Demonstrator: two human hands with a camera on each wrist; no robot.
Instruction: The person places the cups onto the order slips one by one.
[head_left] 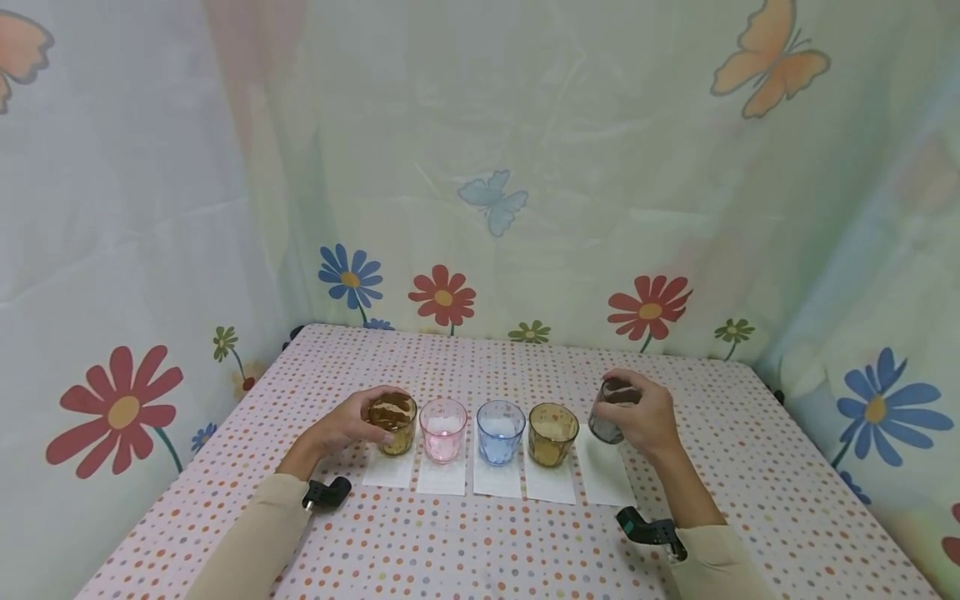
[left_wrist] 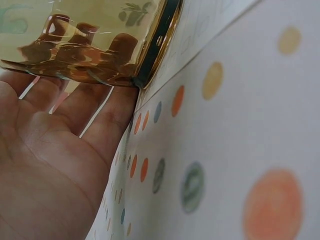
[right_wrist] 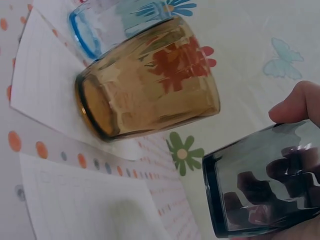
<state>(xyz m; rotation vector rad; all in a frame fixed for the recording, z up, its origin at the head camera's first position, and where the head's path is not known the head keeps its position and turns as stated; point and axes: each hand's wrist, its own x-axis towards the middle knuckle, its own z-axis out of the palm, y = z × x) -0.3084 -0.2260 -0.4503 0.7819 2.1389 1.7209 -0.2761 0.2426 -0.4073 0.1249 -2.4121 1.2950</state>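
At the left end of a row, my left hand (head_left: 348,423) holds an amber glass (head_left: 397,437), its thumb on the near side and its fingers behind. The left wrist view shows these fingers through the amber wall and the base close to the paper. My right hand (head_left: 651,417) grips a smoky grey glass (head_left: 604,427) at the right end. This grey glass (right_wrist: 255,185) is tilted and raised over a white paper (head_left: 606,475), its base clear of it. Between the hands stand a pink glass (head_left: 443,433), a blue glass (head_left: 500,435) and a yellow-brown glass (head_left: 552,437).
White paper slips (head_left: 497,482) lie side by side under the row, on a dotted tablecloth (head_left: 465,550). Behind the table hangs a curtain (head_left: 562,250) printed with flowers and butterflies. Small black devices (head_left: 651,533) are strapped to both wrists.
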